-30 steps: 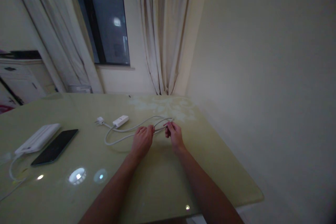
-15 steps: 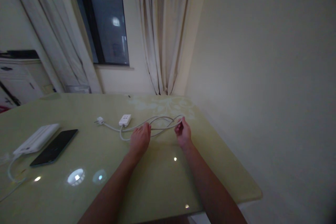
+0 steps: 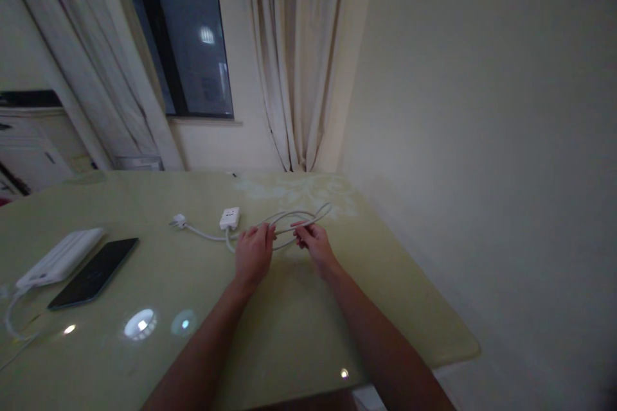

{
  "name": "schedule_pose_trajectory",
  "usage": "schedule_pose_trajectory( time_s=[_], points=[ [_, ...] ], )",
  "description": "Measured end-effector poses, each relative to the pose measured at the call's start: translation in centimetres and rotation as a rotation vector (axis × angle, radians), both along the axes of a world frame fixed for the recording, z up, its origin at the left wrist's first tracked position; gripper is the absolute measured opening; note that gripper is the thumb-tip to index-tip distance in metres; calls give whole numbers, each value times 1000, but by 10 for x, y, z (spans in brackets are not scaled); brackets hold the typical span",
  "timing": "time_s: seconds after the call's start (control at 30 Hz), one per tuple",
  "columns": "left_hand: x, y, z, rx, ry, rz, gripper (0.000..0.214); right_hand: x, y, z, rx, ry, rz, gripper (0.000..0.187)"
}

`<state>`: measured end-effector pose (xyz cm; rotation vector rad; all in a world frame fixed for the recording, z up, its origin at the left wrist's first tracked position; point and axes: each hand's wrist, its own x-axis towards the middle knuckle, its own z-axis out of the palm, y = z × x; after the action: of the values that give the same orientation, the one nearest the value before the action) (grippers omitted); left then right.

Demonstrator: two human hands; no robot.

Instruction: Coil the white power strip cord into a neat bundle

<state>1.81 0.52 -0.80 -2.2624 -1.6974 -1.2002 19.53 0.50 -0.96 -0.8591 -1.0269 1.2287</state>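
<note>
A white extension cord (image 3: 322, 210) lies in loose loops over the table, its cable passing through both hands. My left hand (image 3: 254, 252) is closed round the cable near the socket end. Close by on the right, my right hand (image 3: 313, 244) pinches the cable, with a loop sticking out beyond the fingers. The small white socket block (image 3: 230, 218) rests on the table just past my left hand. Further left lies the white plug (image 3: 179, 221), prongs pointing left. My fingers hide part of the cable.
A black smartphone (image 3: 94, 273) and a white power bank (image 3: 60, 258) with a white cable lie at the left of the pale green table (image 3: 289, 347). A plain wall (image 3: 472, 141) borders the right side. Curtains (image 3: 294, 64) and a window stand behind.
My right hand has moved left along the cable, closer to my left hand. A cable loop now stands out past its fingers. My left hand keeps its hold.
</note>
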Motion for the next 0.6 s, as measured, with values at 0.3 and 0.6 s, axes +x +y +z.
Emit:
schedule_pose_trajectory(
  time_s=[0.3, 0.6],
  points=[
    [-8, 8, -7, -232, -95, 36, 29, 48, 9, 12, -59, 489, -322, 32],
    [-2, 9, -16, -236, -155, -19, 31, -19, -17, -8, 82, -234, 300, 35]
  ],
)
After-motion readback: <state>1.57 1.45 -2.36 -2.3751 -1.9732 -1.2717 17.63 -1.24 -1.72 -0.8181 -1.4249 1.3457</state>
